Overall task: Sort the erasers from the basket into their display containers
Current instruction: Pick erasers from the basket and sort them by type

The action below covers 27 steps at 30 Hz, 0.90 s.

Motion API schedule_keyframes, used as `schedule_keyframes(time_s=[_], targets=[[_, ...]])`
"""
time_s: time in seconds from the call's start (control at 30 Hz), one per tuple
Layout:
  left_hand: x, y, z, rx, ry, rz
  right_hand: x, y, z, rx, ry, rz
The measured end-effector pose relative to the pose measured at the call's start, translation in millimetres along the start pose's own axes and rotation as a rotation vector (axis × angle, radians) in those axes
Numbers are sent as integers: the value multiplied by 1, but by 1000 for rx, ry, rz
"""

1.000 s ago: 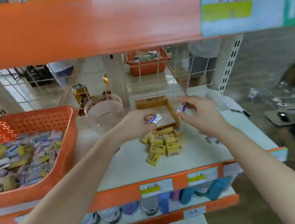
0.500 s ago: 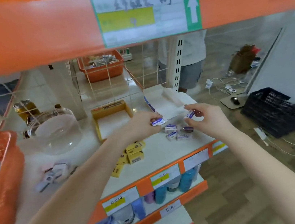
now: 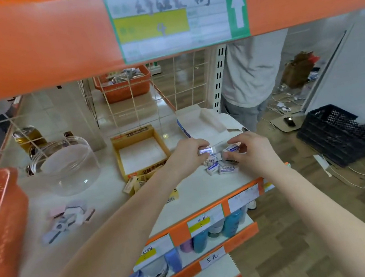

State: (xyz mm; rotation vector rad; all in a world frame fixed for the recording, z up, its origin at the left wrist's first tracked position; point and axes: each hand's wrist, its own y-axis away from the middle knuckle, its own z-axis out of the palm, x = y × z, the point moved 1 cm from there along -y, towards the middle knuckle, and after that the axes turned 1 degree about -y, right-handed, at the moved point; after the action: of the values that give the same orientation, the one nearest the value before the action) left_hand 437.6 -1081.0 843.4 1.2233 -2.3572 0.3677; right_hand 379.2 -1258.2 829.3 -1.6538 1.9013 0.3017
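Shop shelf [image 3: 105, 196], head view: the left hand [image 3: 186, 156] pinches a blue-and-white eraser [image 3: 206, 151], the right hand [image 3: 252, 152] pinches a second eraser [image 3: 232, 148], both directly above the matching pile [image 3: 222, 169], likely grouping one kind before the open white box [image 3: 203, 123] just beyond them. The orange basket [image 3: 8, 221] sits well left of the left hand.

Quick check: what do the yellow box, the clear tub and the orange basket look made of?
Yellow box: probably printed cardboard, thin folded matte walls. Clear tub: likely plastic, see-through with glossy highlights. Orange basket: apparently moulded plastic, its inner wall dotted with small holes.
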Motion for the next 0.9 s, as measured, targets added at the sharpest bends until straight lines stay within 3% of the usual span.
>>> schedule_keyframes(time_s=[0.37, 0.67, 0.9], targets=[[-10, 9, -11, -34, 126, -36, -11, -7, 5, 58, -49, -60], [-30, 50, -48, 161, 206, -108, -82, -19, 31, -40, -59, -311], [-64, 113, -107, 390, 52, -259, -169, -26, 68, -88, -166, -443]])
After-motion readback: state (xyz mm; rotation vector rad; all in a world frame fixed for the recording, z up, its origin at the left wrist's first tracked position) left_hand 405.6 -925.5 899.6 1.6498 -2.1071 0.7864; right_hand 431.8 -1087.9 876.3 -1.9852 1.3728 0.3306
